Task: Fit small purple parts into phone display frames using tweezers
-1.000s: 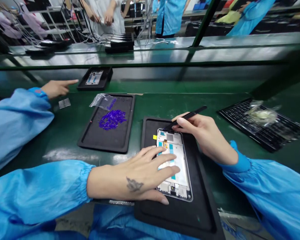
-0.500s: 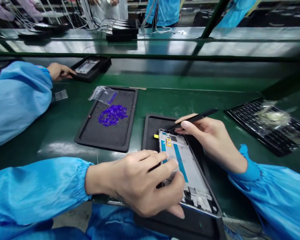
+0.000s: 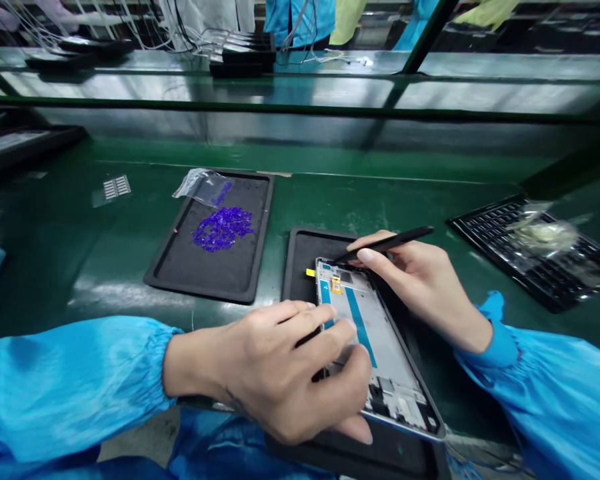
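Observation:
A silver phone frame [image 3: 380, 353] with blue strips and a small yellow tab is tilted up off a black tray [image 3: 305, 257] in front of me. My left hand [image 3: 285, 367] grips the frame's left edge, fingers curled round it. My right hand [image 3: 415, 273] pinches a thin black stylus [image 3: 390, 243], its tip at the frame's top end.
A second black tray [image 3: 220, 267] to the left carries a heap of small purple parts [image 3: 223, 229] and a clear bag [image 3: 205, 187]. A black grid tray [image 3: 530, 260] with a plastic bag lies at right. A small ribbed part [image 3: 116, 187] lies at far left. A raised shelf with trays and cables runs behind.
My left hand went from lying flat on the frame to gripping its edge and tilting it up. The co-worker's arm and the small tray at the left have left the view.

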The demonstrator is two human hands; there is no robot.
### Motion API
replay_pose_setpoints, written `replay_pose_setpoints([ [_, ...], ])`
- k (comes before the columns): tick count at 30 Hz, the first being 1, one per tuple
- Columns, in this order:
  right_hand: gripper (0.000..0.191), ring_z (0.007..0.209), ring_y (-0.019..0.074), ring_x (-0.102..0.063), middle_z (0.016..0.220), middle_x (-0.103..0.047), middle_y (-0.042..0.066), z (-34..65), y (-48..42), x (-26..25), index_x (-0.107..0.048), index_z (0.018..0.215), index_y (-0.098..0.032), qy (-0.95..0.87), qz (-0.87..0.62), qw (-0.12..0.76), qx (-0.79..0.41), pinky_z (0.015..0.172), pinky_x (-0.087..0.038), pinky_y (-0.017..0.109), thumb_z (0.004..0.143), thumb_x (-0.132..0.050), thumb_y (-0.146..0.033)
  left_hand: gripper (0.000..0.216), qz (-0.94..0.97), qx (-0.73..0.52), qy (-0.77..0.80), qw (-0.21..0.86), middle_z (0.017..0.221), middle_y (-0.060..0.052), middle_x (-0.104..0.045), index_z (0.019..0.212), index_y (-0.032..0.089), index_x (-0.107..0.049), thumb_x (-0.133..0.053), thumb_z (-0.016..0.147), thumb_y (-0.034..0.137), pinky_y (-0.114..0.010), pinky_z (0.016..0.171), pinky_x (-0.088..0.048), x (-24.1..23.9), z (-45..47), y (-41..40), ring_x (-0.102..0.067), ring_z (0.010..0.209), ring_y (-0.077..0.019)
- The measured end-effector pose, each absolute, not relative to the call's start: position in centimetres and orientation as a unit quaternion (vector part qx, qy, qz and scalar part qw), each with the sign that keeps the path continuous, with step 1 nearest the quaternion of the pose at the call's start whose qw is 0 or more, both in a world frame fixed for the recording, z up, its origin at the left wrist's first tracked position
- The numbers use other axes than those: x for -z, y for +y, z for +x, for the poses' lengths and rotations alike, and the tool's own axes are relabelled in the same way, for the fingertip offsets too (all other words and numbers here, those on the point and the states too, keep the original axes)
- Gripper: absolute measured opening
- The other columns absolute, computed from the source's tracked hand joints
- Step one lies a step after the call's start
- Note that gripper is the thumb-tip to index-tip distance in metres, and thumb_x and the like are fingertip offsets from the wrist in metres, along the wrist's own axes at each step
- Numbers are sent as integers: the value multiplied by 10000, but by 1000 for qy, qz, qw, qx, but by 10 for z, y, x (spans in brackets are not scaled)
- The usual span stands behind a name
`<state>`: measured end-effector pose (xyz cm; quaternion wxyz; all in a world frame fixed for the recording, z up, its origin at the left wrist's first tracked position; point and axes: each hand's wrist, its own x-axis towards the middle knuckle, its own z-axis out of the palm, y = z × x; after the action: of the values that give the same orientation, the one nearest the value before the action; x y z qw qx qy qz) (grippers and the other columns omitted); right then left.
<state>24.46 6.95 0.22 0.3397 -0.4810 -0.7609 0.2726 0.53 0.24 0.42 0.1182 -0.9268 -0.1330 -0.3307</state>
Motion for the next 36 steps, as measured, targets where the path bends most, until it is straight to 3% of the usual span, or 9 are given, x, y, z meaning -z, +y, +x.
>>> replay_pose_setpoints([
  [9,256,876,238,-715,1017,-760,51,243,67,-6,-742,957,-232,-769,-488,331,-247,797,-559,363,924,-623,-456,510,-929,328,-127,115,1043,-142,-750,1036,93,-699,-357,1047,471,-369,812,-627,-5,5,2,-729,981,-283],
  [19,249,891,222,-751,967,-777,44,243,71,-11,-733,994,-231,-698,-468,343,-419,813,-606,342,911,-657,-454,499,-930,322,-128,119,1053,-130,-741,1040,113,-699,-411,1026,519,-361,820,-625,-2,5,3,-721,986,-270],
  [36,278,900,227,-734,1036,-767,61,243,71,-7,-757,918,-219,-743,-476,332,-333,819,-600,351,914,-642,-472,520,-927,328,-129,129,1041,-127,-736,1033,123,-698,-409,1020,555,-350,806,-616,-1,5,3,-712,977,-259],
])
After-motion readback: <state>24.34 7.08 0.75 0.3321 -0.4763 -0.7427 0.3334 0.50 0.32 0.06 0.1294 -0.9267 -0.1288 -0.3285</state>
